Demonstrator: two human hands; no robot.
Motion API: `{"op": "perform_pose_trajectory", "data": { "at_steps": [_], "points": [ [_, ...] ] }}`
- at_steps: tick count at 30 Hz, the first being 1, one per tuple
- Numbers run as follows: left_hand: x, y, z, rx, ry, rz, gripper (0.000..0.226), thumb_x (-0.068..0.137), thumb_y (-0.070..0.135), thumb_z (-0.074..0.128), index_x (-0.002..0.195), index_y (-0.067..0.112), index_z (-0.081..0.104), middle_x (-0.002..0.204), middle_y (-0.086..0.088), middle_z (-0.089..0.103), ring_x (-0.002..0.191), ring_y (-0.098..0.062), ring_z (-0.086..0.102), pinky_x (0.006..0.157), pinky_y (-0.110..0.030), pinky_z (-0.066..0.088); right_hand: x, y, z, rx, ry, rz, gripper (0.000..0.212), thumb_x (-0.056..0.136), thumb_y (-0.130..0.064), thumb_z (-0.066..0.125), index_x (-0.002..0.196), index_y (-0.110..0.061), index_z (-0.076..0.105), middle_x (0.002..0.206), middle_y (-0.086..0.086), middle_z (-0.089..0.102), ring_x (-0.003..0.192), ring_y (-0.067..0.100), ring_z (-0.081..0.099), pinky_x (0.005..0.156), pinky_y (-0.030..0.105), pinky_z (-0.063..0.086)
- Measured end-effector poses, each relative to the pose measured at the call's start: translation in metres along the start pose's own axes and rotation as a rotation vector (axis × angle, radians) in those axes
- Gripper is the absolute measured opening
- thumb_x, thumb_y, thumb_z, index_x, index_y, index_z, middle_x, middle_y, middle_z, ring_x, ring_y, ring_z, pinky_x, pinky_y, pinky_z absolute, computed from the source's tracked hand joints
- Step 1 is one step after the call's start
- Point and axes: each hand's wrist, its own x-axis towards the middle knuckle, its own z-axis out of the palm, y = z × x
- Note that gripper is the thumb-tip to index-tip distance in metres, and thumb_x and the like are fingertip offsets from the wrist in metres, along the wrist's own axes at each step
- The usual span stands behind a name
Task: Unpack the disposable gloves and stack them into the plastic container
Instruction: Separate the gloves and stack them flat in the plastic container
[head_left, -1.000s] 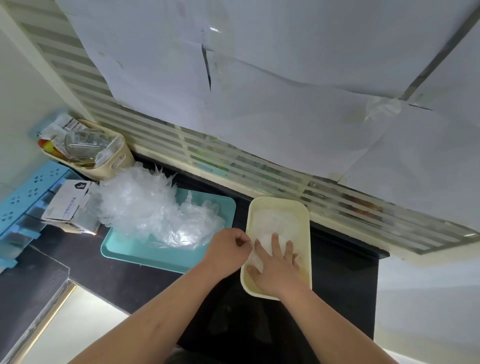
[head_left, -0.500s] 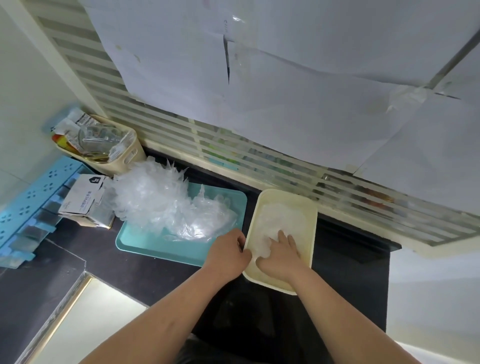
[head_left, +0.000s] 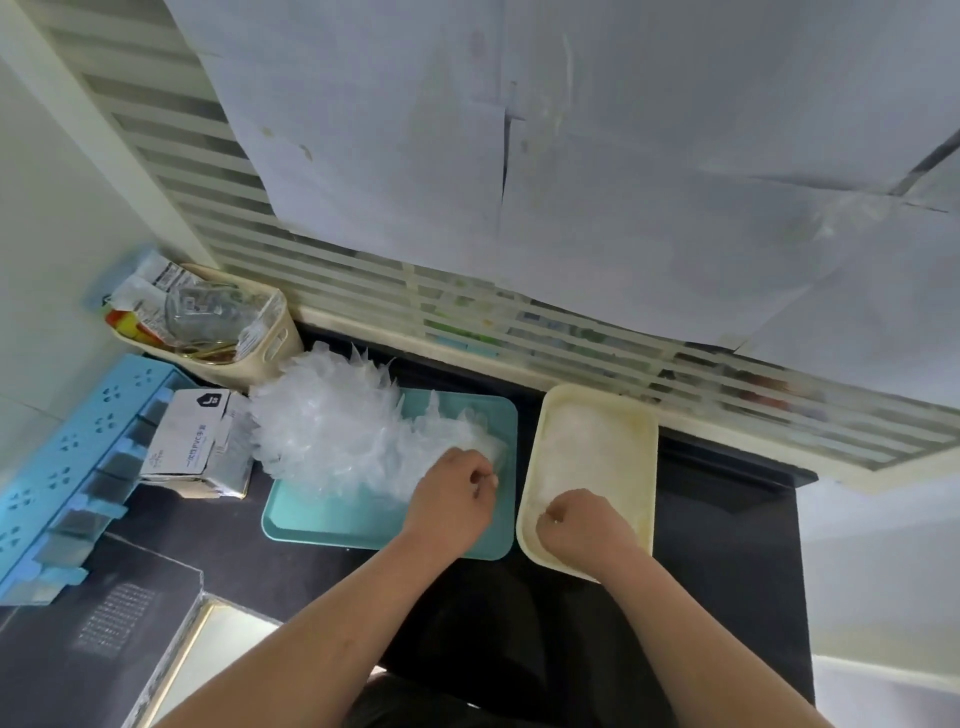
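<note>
- loose gloves (head_left: 343, 431) are a big crinkly clear heap, half on the teal tray (head_left: 322, 519) and half spilling off its far-left corner onto the bench (head_left: 727, 519); an opened glove box (head_left: 192, 441) sits just left of them
- left hand (head_left: 457, 493) is over the tray at the heap's near-right edge, fingers curled in; looks like it's pinching a bit of film, though the stuff is so clear I wouldn't swear to it
- right hand (head_left: 582, 525) is down in the near end of the cream plastic container (head_left: 652, 467), fingers curled, seemingly pinching the stacked gloves (head_left: 587, 441) already lying flat inside
- the bit that matters: container is just right of the tray, almost touching, with its long axis running away from the person; the heap lies left of and beyond the left hand, so that hand is clearly the nearer one
- my guess: next glove gets dragged rightward over the tray rim and laid lengthwise along the container
</note>
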Motion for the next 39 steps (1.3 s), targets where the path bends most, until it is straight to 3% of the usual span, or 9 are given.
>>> {"op": "perform_pose_trajectory", "data": {
  "at_steps": [6, 13, 17, 20, 23, 28, 31, 34, 39],
  "points": [
    [0.036, -0.043, -0.015, 0.357, -0.321, -0.033, 0.037, 0.099, 0.033, 0.058, 0.136, 0.031, 0.061, 0.168, 0.003, 0.017, 0.137, -0.021, 0.048, 0.105, -0.037, 0.047, -0.013, -0.053, -0.007, 0.090, 0.315, -0.104, 0.046, 0.100, -0.042, 0.051, 0.061, -0.018, 0.045, 0.061, -0.002, 0.049, 0.057, 0.016, 0.045, 0.056, 0.030, 0.039],
    [0.047, -0.064, -0.028, 0.231, -0.197, 0.080, 0.032, 0.102, 0.019, 0.053, 0.132, 0.020, 0.065, 0.135, 0.003, 0.055, 0.115, -0.016, 0.058, 0.099, -0.030, 0.048, -0.001, -0.075, 0.015, 0.335, 0.333, -0.140, 0.050, 0.102, -0.039, 0.060, 0.059, -0.020, 0.044, 0.056, -0.005, 0.046, 0.054, 0.012, 0.042, 0.055, 0.024, 0.036],
    [0.048, -0.045, -0.061, 0.056, 0.013, 0.129, 0.010, 0.097, 0.024, 0.064, 0.105, 0.028, 0.069, 0.105, 0.012, 0.064, 0.090, -0.005, 0.061, 0.084, -0.025, 0.053, 0.001, -0.088, 0.013, 0.495, 0.329, -0.173, 0.014, 0.099, -0.025, 0.066, 0.112, -0.025, 0.071, 0.096, -0.009, 0.070, 0.088, 0.009, 0.066, 0.087, 0.030, 0.057],
    [0.045, -0.026, -0.089, -0.289, 0.048, 0.028, 0.009, 0.092, 0.019, 0.070, 0.087, 0.026, 0.068, 0.085, 0.010, 0.069, 0.075, -0.004, 0.062, 0.067, -0.011, 0.049, 0.003, -0.097, 0.002, 0.660, 0.303, -0.160, 0.054, 0.096, -0.026, 0.071, 0.147, -0.028, 0.053, 0.133, -0.011, 0.062, 0.123, 0.015, 0.061, 0.108, 0.044, 0.054],
    [0.041, -0.016, -0.112, -0.608, -0.124, -0.099, 0.007, 0.091, 0.011, 0.066, 0.085, 0.014, 0.065, 0.076, 0.000, 0.066, 0.064, -0.012, 0.056, 0.060, -0.018, 0.044, 0.000, -0.099, -0.008, 0.819, 0.179, -0.222, 0.082, 0.093, -0.024, 0.079, 0.161, -0.030, 0.035, 0.154, -0.014, 0.045, 0.143, 0.011, 0.044, 0.120, 0.045, 0.044],
    [0.036, -0.025, -0.113, -1.053, -0.480, -0.197, 0.011, 0.085, 0.021, 0.060, 0.091, 0.011, 0.060, 0.080, -0.012, 0.053, 0.067, -0.021, 0.044, 0.061, -0.032, 0.035, -0.001, -0.097, -0.023, 0.983, -0.098, -0.395, 0.035, 0.094, -0.017, 0.079, 0.128, -0.017, 0.072, 0.124, 0.005, 0.077, 0.120, 0.029, 0.071, 0.105, 0.046, 0.055],
    [0.032, -0.020, -0.106, -0.996, -0.515, -0.207, 0.042, 0.103, 0.039, 0.052, 0.113, 0.000, 0.067, 0.092, -0.016, 0.058, 0.073, -0.021, 0.047, 0.065, -0.033, 0.037, 0.003, -0.097, -0.019, 1.071, -0.043, -0.284, 0.026, 0.092, -0.020, 0.079, 0.114, -0.006, 0.077, 0.110, 0.017, 0.079, 0.108, 0.038, 0.075, 0.102, 0.056, 0.058],
    [0.029, -0.015, -0.101, -0.698, -0.452, -0.207, 0.044, 0.101, 0.060, 0.053, 0.112, 0.024, 0.075, 0.094, 0.003, 0.073, 0.074, -0.010, 0.058, 0.070, -0.027, 0.045, 0.004, -0.093, -0.014, 1.068, 0.063, -0.167, 0.036, 0.079, -0.027, 0.078, 0.111, -0.011, 0.076, 0.105, 0.013, 0.080, 0.104, 0.035, 0.076, 0.097, 0.057, 0.061],
    [0.030, -0.018, -0.082, -0.664, -0.379, -0.132, 0.015, 0.098, 0.021, 0.071, 0.105, 0.008, 0.073, 0.088, -0.004, 0.077, 0.075, -0.012, 0.066, 0.061, -0.022, 0.046, 0.007, -0.084, -0.011, 1.146, 0.065, -0.134, 0.029, 0.089, -0.034, 0.076, 0.105, -0.010, 0.077, 0.103, 0.018, 0.079, 0.102, 0.037, 0.076, 0.095, 0.056, 0.061]
  ]
}}
